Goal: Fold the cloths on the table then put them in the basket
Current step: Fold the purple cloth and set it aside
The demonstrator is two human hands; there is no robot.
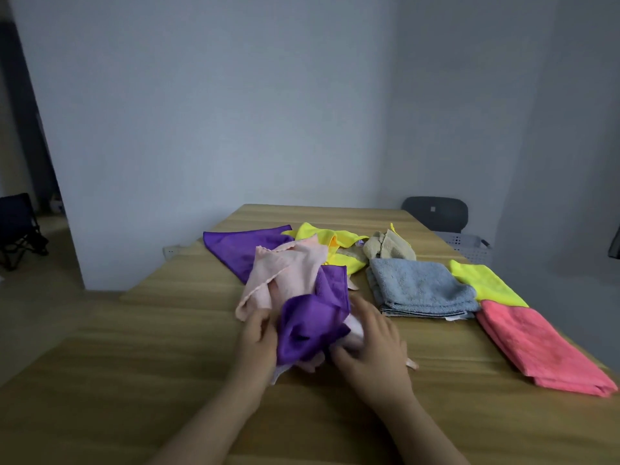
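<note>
Crumpled purple cloth (pixel 308 330) over pink cloth (pixel 288 273); folded blue towel (pixel 419 286), lime cloth (pixel 483 283), coral cloth (pixel 536 344) rightward

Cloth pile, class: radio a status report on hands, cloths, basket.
Left hand, right hand grip crumpled purple cloth, tangled with pale pink cloth. Three folded cloths at right. Basket beyond far-right edge.

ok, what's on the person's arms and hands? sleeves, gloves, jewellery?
Nothing worn that shows: left hand and right hand are bare, no gloves, rings or watch, and no sleeves in view down to the frame's lower edge. Slight blur, so small items could be missed.
</note>
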